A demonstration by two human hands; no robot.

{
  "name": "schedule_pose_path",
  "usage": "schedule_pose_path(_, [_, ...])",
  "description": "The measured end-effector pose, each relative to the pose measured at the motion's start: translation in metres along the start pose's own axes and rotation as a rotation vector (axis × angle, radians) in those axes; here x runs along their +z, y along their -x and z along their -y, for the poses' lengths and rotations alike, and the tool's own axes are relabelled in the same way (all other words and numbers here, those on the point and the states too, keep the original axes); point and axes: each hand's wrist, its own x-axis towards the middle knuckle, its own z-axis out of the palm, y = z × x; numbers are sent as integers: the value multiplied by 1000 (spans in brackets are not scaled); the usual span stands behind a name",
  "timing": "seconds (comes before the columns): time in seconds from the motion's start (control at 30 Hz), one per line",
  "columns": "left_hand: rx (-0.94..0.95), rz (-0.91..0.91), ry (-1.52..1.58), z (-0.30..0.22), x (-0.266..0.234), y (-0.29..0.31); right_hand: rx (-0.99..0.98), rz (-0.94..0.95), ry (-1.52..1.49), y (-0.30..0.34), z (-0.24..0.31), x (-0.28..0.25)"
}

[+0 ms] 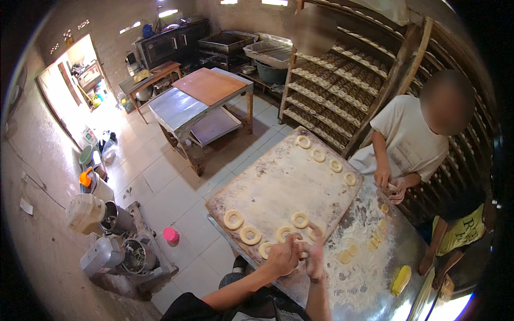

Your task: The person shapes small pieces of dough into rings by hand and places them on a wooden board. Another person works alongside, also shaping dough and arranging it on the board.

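My left hand [282, 259] and my right hand [315, 258] meet over the near edge of a floured wooden board [278, 184]. Between them is a small piece of pale dough [303, 255], mostly hidden by my fingers. The left fingers are closed at it; the right hand has its fingers bent around it, some pointing up. Close by on the board lie dough rings, among them one [300, 220] just beyond my hands and another [250, 235] to the left. More rings, such as this far one [303, 142], line the board's far and right edge.
Flattened dough pieces [348, 253] lie on the floury metal table [353, 283] at right, near a yellow packet [400, 280]. A co-worker [409, 136] handles dough across the table; another person [460, 232] is beside. Loaded racks [337, 80] stand behind. Mixers [107, 257] are at left.
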Motion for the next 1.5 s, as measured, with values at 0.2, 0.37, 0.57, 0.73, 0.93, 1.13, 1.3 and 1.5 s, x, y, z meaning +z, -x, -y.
schedule_pose_path(0.2, [163, -204, -111, 43, -71, -25, 166, 239, 50, -47, 12, 79])
schedule_pose_path(0.37, [13, -250, -84, 69, -121, -37, 348, 96, -367, -82, 9, 130])
schedule_pose_path(0.57, [-31, -281, -64, 87, -153, -44, 189, 192, -254, -105, -2, 170])
schedule_pose_path(0.73, [-125, -303, -47, 99, -179, -51, 186, 251, -329, -122, -19, 187])
schedule_pose_path(0.93, [-202, -384, -41, 110, -187, -71, 387, 317, -309, -151, -22, 216])
schedule_pose_path(1.13, [-487, -341, -525, 152, -214, -111, 585, 217, -84, -192, -40, 237])
schedule_pose_path(1.3, [-553, -216, -669, 179, -239, -89, 366, 357, 598, -193, -52, 233])
schedule_pose_path(1.5, [-435, -32, -629, 183, -228, -64, 77, 483, 985, -174, -50, 244])
